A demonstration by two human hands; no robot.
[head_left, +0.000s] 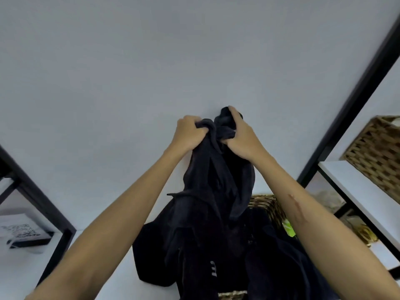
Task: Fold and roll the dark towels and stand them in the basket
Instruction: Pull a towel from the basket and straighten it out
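Observation:
A dark towel (216,176) hangs bunched in front of a pale wall, held up at arm's length. My left hand (188,132) grips its top left edge in a fist. My right hand (240,138) clutches the top right part, fingers wrapped over a fold. The towel's lower part drapes down onto more dark fabric (194,252) heaped over a woven basket (270,207) on the white surface below. Only the basket's rim shows, at the right and at the bottom edge of the view.
A second woven basket (376,152) stands on a white shelf (355,187) with a black frame at right. Another black frame post (36,191) runs at left, with a printed paper on a dark box (21,232) beneath. A green tag (290,229) shows by the basket.

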